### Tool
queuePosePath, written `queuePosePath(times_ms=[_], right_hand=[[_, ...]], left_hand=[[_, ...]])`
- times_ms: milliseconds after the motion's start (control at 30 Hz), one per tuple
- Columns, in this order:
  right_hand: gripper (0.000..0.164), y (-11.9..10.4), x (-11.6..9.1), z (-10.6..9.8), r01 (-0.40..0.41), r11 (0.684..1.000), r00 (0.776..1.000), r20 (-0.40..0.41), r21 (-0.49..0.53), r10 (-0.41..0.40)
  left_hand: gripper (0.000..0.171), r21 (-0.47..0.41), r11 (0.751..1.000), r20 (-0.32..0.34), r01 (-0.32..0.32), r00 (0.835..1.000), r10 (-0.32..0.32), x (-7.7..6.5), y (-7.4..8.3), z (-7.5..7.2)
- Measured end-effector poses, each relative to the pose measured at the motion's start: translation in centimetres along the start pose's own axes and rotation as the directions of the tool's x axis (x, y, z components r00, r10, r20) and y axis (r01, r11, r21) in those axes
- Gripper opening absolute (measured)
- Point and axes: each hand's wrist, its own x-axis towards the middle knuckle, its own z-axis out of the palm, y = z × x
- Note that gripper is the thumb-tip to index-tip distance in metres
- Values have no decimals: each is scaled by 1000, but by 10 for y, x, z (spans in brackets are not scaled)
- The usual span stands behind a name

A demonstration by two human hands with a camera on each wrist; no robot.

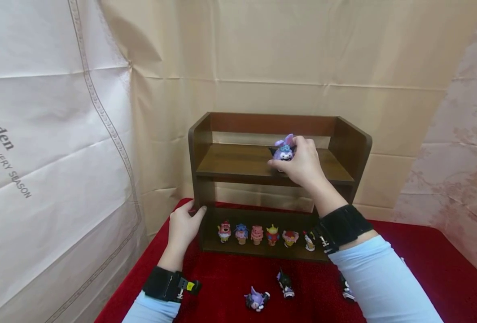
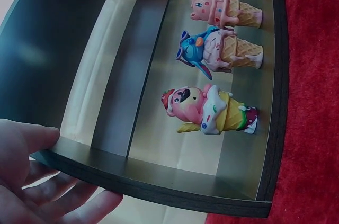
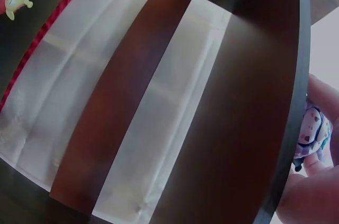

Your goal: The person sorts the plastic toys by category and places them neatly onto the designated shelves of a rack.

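My right hand (image 1: 306,165) pinches a purple figurine (image 1: 283,153) with long ears and a white face, close over the front part of the upper board of a brown two-tier shelf (image 1: 238,161). In the right wrist view the figurine (image 3: 312,128) shows partly behind the fingers, just past the board's front edge. The shelf's left side panel lies between the thumb and fingers of my left hand (image 1: 182,224). A row of small figurines on ice-cream cones stands on the lower board, among them a pink bear (image 2: 188,105) and a blue figure (image 2: 196,52).
On the red cloth (image 1: 222,287) in front of the shelf lie a purple figurine (image 1: 256,298) and a dark one (image 1: 285,283). Another figurine (image 1: 347,289) is partly hidden by my right sleeve. Beige fabric (image 1: 270,54) hangs behind the shelf.
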Motion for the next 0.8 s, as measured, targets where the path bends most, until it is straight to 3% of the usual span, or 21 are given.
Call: queuePosePath(times_ms=[233, 367, 600, 800], right_hand=[[76, 4, 0, -7, 34, 999, 998, 54, -19, -33], [77, 8, 0, -16, 43, 999, 994, 100, 24, -45], [66, 11, 2, -32, 74, 995, 969, 230, 66, -88], [59, 13, 2, -32, 89, 995, 970, 224, 56, -99]], left_hand=[[34, -7, 1000, 4, 2, 1000, -2, 0, -2, 0], [35, -11, 1000, 6, 1, 1000, -1, -1, -2, 0], [35, -14, 1000, -2, -5, 1000, 5, 1, -2, 1], [35, -9, 1000, 2, -7, 1000, 7, 1, -2, 1]])
